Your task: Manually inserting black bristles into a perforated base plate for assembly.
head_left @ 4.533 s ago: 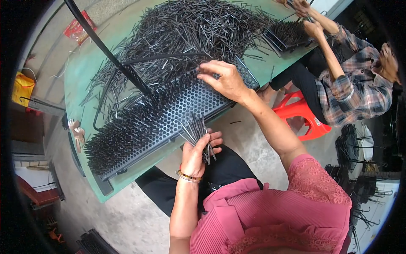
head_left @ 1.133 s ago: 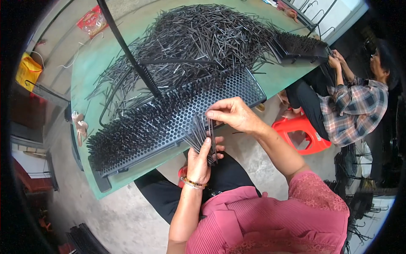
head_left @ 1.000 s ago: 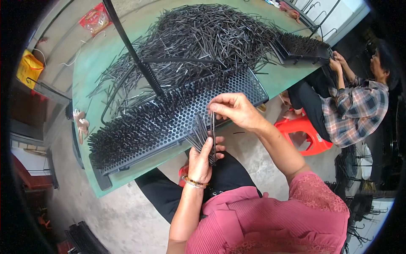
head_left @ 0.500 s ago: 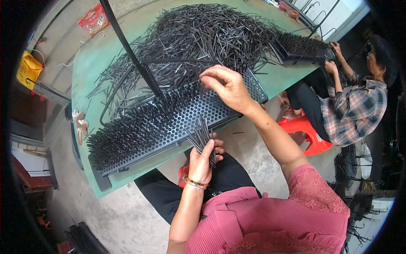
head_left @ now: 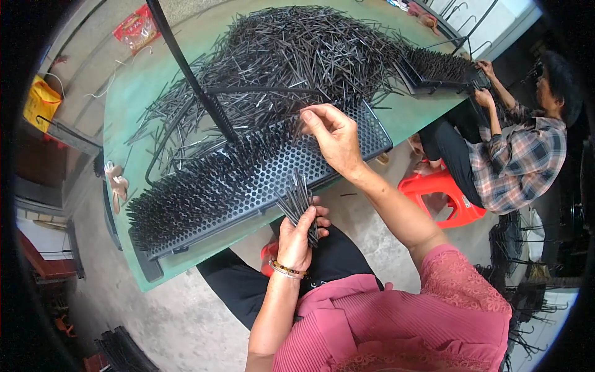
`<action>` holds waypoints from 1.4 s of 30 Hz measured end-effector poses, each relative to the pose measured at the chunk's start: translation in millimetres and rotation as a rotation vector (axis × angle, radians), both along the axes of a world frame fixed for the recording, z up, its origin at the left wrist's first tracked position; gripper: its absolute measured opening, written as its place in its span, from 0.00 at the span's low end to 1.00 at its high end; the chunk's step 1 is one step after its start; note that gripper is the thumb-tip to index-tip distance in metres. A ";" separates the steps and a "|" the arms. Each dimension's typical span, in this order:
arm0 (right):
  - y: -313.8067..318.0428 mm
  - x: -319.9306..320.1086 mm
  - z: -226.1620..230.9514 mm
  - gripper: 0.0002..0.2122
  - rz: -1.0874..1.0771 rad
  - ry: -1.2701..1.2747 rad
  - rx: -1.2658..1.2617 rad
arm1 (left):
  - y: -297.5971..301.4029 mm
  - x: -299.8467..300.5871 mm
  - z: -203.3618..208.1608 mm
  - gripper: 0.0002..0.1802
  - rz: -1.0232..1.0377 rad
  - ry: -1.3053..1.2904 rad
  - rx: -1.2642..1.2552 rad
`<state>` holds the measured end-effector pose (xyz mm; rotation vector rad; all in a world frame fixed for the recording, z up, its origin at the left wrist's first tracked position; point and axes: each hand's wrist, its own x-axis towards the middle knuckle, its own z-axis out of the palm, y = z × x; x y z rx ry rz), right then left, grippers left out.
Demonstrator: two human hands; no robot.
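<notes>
Mostly thin black rods [head_left: 299, 197], perforated tray [head_left: 297, 167]

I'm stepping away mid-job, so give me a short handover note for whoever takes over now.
Left hand: grips a bundle of thin black rods below the table edge.
Right hand: fingertips on the black perforated tray, at the edge of the filled rows.
Done: the tray's left part bristles with standing rods.
Left: the bare holes at right; the loose rod pile lies on the green table.
</notes>
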<state>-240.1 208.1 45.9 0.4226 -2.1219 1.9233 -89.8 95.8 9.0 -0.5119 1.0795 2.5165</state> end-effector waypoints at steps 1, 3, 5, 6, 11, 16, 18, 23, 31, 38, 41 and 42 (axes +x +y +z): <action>-1.0 0.8 -0.5 0.07 -0.022 0.007 -0.022 | -0.2 0.1 -0.3 0.17 -0.003 -0.001 -0.003; -3.3 4.4 0.9 0.07 0.003 0.107 0.021 | -0.4 0.2 -0.2 0.17 -0.007 -0.003 -0.007; -3.7 2.1 -3.3 0.07 0.032 0.124 0.036 | -0.5 0.1 0.1 0.17 -0.008 -0.005 -0.008; -3.9 1.9 -2.8 0.07 0.026 0.092 0.020 | -0.5 0.1 0.1 0.17 -0.009 -0.005 -0.008; -1.9 0.4 -2.5 0.07 0.020 0.018 -0.065 | 1.3 0.3 2.1 0.16 -0.009 -0.013 -0.001; 4.6 12.3 15.8 0.07 0.098 -0.032 -0.183 | -2.0 3.3 4.7 0.16 0.048 0.004 0.022; 8.4 19.8 16.3 0.07 0.171 -0.102 -0.152 | -1.4 1.6 6.5 0.16 0.077 -0.012 0.039; 17.2 38.3 17.0 0.09 0.324 -0.318 -0.052 | -0.6 -1.2 12.2 0.16 0.123 -0.044 0.102; 25.3 41.7 7.5 0.09 0.437 -0.477 -0.060 | 4.1 1.3 3.2 0.10 0.081 -0.071 -0.124; 24.7 4.3 27.3 0.06 0.263 -0.083 -0.006 | 3.4 -0.7 0.0 0.14 0.063 -0.013 -0.073; 19.3 -13.1 22.3 0.06 0.259 0.072 0.114 | 4.8 -1.6 3.7 0.14 0.066 -0.035 -0.028; 18.6 -17.6 20.6 0.06 0.278 0.109 0.156 | 5.4 -1.6 4.9 0.15 0.082 -0.065 0.008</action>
